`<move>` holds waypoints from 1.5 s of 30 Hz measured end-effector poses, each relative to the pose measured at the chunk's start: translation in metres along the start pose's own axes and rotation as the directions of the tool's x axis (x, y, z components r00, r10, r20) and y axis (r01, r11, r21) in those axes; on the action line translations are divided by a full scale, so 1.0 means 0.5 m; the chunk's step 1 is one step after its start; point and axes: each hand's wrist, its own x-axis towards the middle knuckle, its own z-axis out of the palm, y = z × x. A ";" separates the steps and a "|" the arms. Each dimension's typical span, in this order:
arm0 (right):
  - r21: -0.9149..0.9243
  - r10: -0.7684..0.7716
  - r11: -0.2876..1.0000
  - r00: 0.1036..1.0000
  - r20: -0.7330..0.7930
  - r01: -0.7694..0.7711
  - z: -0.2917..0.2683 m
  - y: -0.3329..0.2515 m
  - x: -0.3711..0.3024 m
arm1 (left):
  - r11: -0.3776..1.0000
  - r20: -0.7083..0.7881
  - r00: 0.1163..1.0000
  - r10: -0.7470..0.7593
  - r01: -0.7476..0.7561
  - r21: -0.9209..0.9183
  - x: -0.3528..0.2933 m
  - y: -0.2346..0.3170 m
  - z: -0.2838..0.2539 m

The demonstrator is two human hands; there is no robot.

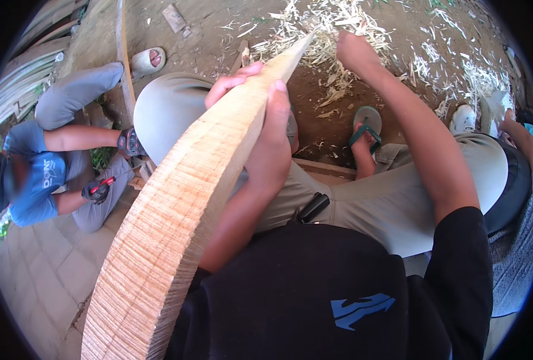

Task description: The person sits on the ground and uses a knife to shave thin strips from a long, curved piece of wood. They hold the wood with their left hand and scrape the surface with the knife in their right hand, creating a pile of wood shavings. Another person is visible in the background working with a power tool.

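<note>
A long pale wooden piece (170, 204), rough-sawn and tapering to a point at the far end, slants across my left side. Its wide end runs out of the bottom edge of the picture. My left hand (272, 135) is closed around the narrower part, thumb on the near side and fingertips showing over the other edge. Past my knees, my right hand (356, 53) is a closed fist just right of the wood's tip, apart from it. Whatever that fist holds, if anything, cannot be made out.
Wood shavings (338, 36) litter the dirt ahead. At left, a seated person (41, 174) in gloves holds a red-handled tool (107, 181). Another person's hand (515, 135) shows at the right edge. My sandalled foot (365, 135) rests below my right forearm.
</note>
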 end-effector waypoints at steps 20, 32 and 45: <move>-0.068 -0.115 0.991 0.992 0.060 0.119 -0.018 -0.098 -0.100 | 1.000 -0.063 0.998 -0.025 0.026 0.015 -0.005 0.003 0.000; -0.195 -0.070 0.978 0.997 0.028 0.074 0.053 -0.003 0.014 | 0.999 -0.010 0.999 -0.041 0.041 0.001 -0.005 0.006 -0.007; -0.150 -0.072 0.984 0.986 0.147 0.095 -0.116 -0.053 0.002 | 0.999 0.003 1.000 0.014 -0.014 0.041 -0.006 0.010 0.001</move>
